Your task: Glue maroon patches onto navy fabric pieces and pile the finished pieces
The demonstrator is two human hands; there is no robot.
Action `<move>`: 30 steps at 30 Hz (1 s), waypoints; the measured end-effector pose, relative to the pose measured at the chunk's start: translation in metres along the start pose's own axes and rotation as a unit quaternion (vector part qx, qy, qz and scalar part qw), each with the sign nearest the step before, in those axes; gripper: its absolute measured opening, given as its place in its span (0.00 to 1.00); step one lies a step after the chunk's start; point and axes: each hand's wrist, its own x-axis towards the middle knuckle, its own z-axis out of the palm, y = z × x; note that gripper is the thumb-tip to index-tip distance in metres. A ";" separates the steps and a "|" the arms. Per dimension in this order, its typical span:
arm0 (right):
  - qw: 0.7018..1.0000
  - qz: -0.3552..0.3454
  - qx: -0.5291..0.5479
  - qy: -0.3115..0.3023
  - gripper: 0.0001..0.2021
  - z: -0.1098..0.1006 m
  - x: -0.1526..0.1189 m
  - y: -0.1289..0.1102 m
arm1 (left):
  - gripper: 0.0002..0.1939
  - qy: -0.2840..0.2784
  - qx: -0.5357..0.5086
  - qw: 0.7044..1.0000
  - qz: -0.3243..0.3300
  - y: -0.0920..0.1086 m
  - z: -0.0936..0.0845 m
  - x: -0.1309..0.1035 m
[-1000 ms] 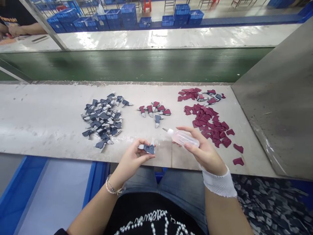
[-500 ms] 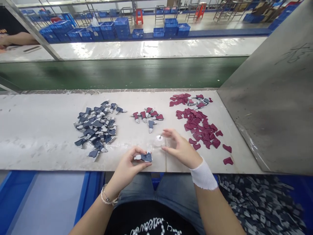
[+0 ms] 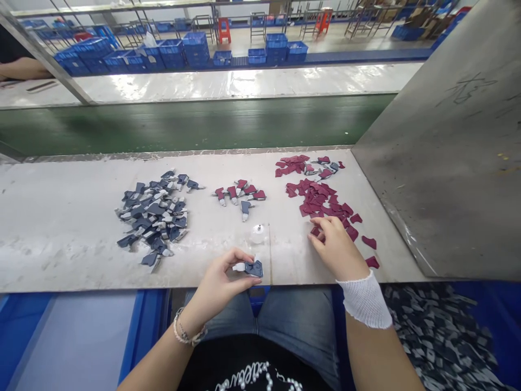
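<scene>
My left hand [image 3: 230, 274] is closed in a pinch on a dark blue-grey plastic part [image 3: 254, 268] with a pale grey tip, just above the table's front edge. At the left edge of the maroon pile [image 3: 319, 196], the thumb and fingers of my right hand [image 3: 337, 244] curl round a small flat maroon piece [image 3: 316, 232], partly hidden by them. Between the hands, a clear round disc with a small metal pin [image 3: 259, 233] sits on the table. Beyond it lie one blue-grey part [image 3: 245, 209] and several parts with maroon faces [image 3: 233, 194].
A heap of blue-grey parts [image 3: 154, 212] spreads on the left. A metal panel [image 3: 448, 163] slants up at the right. Behind the table [image 3: 73, 228] runs a green belt [image 3: 203, 125]. A bin of grey pieces [image 3: 439, 336] stands below right. Another person's arm [image 3: 24, 69] shows at far left.
My right hand has moved right, away from the clear disc to the maroon pieces. The left hand still holds the blue-grey part. The whole view has shifted slightly.
</scene>
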 end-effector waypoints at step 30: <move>0.912 -0.101 0.321 -0.234 0.07 -0.025 -0.048 -0.058 | 0.15 0.051 -0.077 0.996 0.005 -0.009 0.017 0.002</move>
